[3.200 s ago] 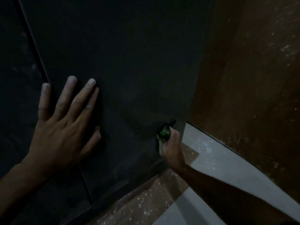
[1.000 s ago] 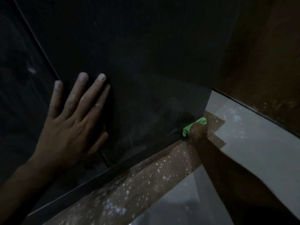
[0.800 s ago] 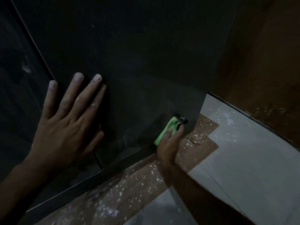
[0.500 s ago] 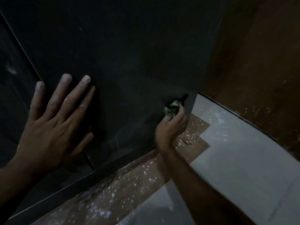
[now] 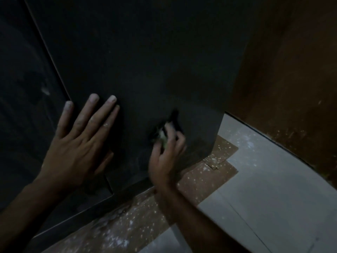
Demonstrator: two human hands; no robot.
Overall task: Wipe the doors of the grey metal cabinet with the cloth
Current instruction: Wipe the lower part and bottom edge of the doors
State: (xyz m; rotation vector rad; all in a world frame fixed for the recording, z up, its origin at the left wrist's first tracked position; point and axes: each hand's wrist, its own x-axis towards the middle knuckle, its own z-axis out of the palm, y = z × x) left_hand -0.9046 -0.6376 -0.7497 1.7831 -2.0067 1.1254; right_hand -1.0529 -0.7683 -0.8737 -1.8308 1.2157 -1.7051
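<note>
Low on the door (image 5: 145, 61): right hand (image 5: 165, 157) pinching bunched cloth (image 5: 162, 136), left hand (image 5: 78, 143) spread flat beside; likely missing the bottom corner beyond.

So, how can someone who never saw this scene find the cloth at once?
Find the big dark cabinet door that fills most of the view, then go down to its lower right part. There the right hand presses a small crumpled cloth against the metal. It is the only green thing; the left hand, flat on the door, holds nothing.
</note>
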